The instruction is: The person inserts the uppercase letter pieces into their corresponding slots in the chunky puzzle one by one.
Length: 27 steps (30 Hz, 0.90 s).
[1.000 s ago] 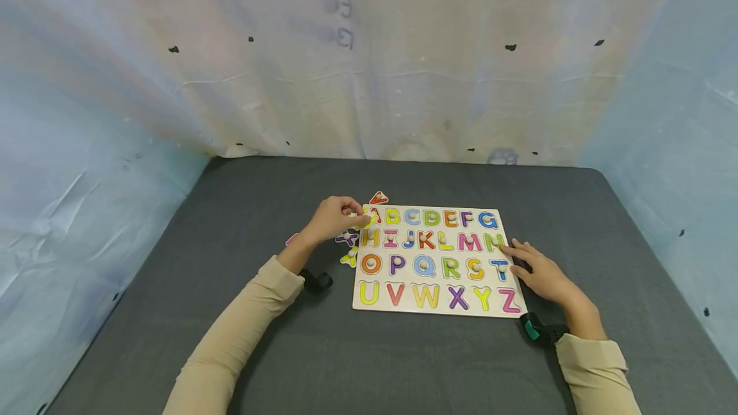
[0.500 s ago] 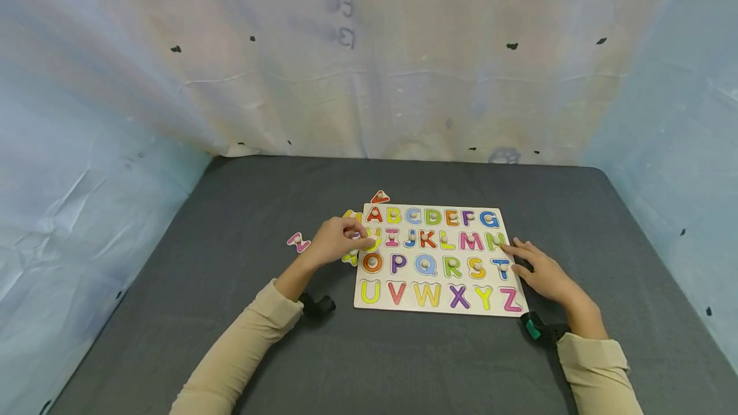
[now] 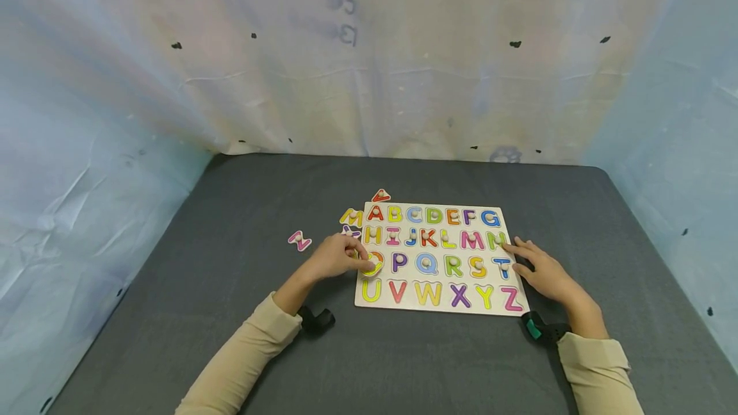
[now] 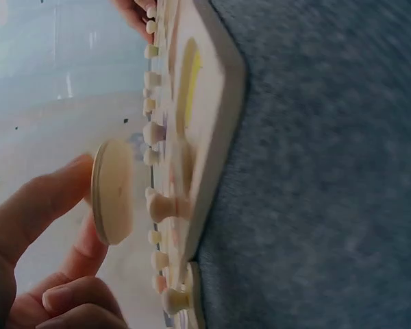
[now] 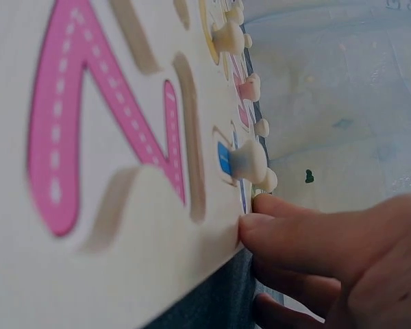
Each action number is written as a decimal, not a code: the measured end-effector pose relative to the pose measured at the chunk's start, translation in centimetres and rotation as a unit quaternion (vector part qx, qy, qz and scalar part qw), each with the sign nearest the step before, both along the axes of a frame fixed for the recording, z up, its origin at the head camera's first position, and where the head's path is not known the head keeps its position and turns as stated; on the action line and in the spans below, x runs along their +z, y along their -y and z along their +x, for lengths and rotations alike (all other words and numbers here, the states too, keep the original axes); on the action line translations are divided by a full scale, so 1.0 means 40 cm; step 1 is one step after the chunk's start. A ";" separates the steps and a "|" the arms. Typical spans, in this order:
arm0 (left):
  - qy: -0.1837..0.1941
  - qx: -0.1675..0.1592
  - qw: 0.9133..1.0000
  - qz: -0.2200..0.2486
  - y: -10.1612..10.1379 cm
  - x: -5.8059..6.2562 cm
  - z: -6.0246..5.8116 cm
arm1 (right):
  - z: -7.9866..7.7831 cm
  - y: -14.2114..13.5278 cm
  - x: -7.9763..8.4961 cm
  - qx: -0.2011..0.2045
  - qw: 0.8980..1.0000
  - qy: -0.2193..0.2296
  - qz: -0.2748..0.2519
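My left hand (image 3: 333, 257) pinches a yellow letter piece (image 4: 113, 195), apparently the U, between thumb and finger. In the left wrist view the piece is edge-on and apart from the board; in the head view it overlaps the O. The white alphabet puzzle board (image 3: 441, 310) lies flat on the table. Knobbed letters fill its upper three rows, while the bottom row from U to Z shows coloured recesses without knobs. With fairly straight fingers, my right hand (image 3: 544, 272) rests at the board's right edge near N and T, holding no piece.
Loose letter pieces lie left of the board: a pink Z (image 3: 300, 241), a yellow W (image 3: 352, 217) and a partly hidden purple X (image 3: 349, 232). A red V (image 3: 381, 196) sits behind the top-left corner. Dark cloth (image 3: 438, 364) covers the table; pale sheets (image 3: 403, 82) surround it.
My left hand has come nearer with the yellow piece, from over the A past the H to the O. The W and X are uncovered. My right hand stays put.
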<state>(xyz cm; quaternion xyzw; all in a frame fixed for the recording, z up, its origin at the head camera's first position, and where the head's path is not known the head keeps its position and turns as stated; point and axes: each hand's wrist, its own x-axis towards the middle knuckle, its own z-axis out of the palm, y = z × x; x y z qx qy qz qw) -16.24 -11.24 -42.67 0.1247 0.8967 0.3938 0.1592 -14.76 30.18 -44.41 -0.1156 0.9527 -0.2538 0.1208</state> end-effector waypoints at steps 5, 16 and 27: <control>0.008 -0.035 0.999 -0.028 0.003 -0.009 0.006 | 0.000 0.001 0.000 -0.001 1.000 0.000 0.000; -0.012 -0.058 0.997 -0.056 0.009 -0.013 0.014 | -0.003 0.003 0.002 0.001 1.000 -0.004 -0.002; -0.029 -0.096 0.992 -0.077 0.002 -0.003 0.021 | -0.002 -0.003 0.002 0.003 1.000 -0.003 -0.001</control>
